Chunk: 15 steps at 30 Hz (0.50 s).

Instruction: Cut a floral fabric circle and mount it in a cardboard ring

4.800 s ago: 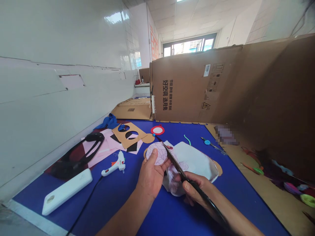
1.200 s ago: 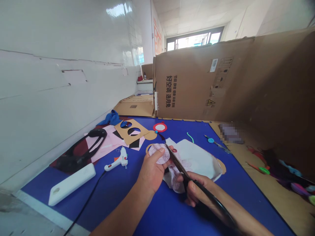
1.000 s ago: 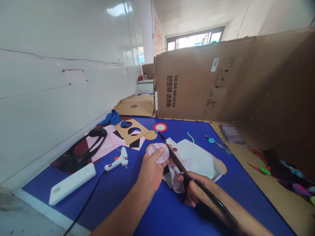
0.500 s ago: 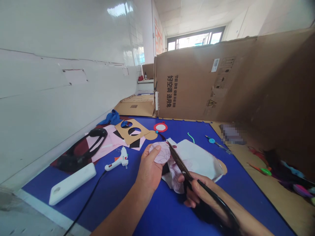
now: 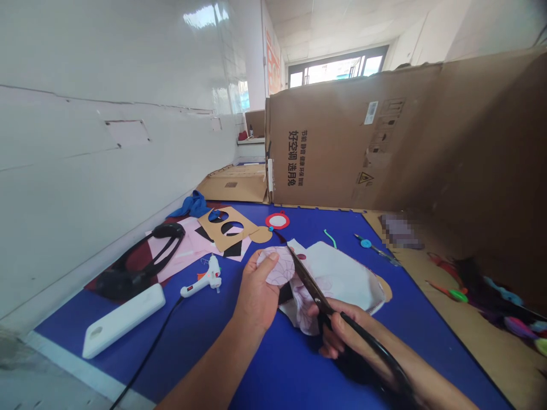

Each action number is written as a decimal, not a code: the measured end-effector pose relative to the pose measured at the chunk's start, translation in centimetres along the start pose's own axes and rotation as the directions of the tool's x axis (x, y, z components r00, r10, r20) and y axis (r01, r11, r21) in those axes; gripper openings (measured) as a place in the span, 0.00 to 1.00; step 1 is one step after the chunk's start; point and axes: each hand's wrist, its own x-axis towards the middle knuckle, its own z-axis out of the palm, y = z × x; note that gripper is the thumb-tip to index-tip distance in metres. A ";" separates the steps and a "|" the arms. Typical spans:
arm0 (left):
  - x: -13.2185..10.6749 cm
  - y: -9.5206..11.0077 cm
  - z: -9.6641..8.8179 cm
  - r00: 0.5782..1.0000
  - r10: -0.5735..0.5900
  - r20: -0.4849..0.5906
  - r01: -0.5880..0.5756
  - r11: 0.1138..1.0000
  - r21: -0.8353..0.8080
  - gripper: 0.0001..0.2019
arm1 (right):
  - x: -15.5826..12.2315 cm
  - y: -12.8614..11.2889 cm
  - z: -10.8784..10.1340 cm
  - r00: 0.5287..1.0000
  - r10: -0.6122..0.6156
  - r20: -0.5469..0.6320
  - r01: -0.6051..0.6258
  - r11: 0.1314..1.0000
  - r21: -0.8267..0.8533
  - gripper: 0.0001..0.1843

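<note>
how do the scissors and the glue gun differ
The scissors are dark, the glue gun mostly white. The scissors are in the right hand; the glue gun lies on the blue table. A black cord runs from the glue gun; the scissors have none. Both are hand tools.

From one head-worn camera we look forward and down across the worktop [image 5: 194, 327], the fingers [image 5: 270, 263] near us just below centre, a window [image 5: 331, 69] far off; the dim right edge we can hardly read.

patterned disc [image 5: 281, 272]: round, pale, purple-lined | scissors [image 5: 317, 296]: black-handled, slanted, blades along disc's right edge
</note>
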 end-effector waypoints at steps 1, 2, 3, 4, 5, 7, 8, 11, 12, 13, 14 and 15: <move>0.0 0.0 0.0 1.000 0.001 0.007 -0.001 1.000 0.015 0.17 | 0.0 0.0 -0.1 1.000 0.008 -0.002 -0.008 1.000 -0.021 0.37; -0.1 0.1 0.0 1.000 0.001 0.014 -0.002 0.999 0.032 0.17 | 0.0 -0.1 -0.1 1.000 0.014 -0.006 -0.014 0.999 -0.037 0.38; -0.1 0.1 0.0 1.000 0.002 0.019 -0.003 0.999 0.048 0.17 | 0.0 -0.2 0.0 1.000 0.019 -0.009 -0.019 0.999 -0.048 0.38; -0.1 0.2 0.0 1.000 0.002 0.019 -0.004 0.998 0.063 0.17 | -0.1 -0.4 0.1 1.000 0.020 -0.008 -0.020 0.998 -0.053 0.39; -0.1 0.2 0.0 1.000 0.003 0.016 -0.004 0.997 0.075 0.17 | -0.1 -0.6 0.2 1.000 0.019 -0.004 -0.019 0.998 -0.053 0.39; 0.0 0.3 0.0 1.000 0.008 0.000 -0.008 0.996 0.091 0.17 | -0.1 -1.0 0.4 1.000 0.016 -0.002 -0.016 0.999 -0.040 0.40; 0.0 0.3 0.0 1.000 0.013 -0.008 -0.012 0.995 0.094 0.17 | -0.1 -1.1 0.4 1.000 0.017 -0.004 -0.017 0.999 -0.038 0.40; 0.0 0.4 0.0 1.000 0.016 -0.017 -0.014 0.995 0.103 0.17 | -0.1 -1.1 0.4 0.999 0.038 -0.013 -0.038 0.998 -0.054 0.41; 0.0 0.4 0.1 1.000 0.015 -0.017 -0.013 0.994 0.104 0.17 | -0.1 -1.0 0.3 0.999 0.040 -0.017 -0.041 0.997 -0.060 0.41; 0.0 0.4 0.1 1.000 0.013 -0.015 -0.011 0.994 0.106 0.17 | -0.1 -1.0 0.3 0.999 0.039 -0.021 -0.040 0.997 -0.064 0.41; 0.0 0.4 0.1 1.000 0.010 -0.014 -0.008 0.994 0.109 0.17 | -0.1 -1.1 0.3 0.999 0.038 -0.028 -0.040 0.997 -0.068 0.41; 0.0 0.4 0.1 1.000 0.008 -0.012 -0.006 0.994 0.111 0.17 | -0.1 -1.1 0.3 0.999 0.037 -0.037 -0.040 0.996 -0.079 0.41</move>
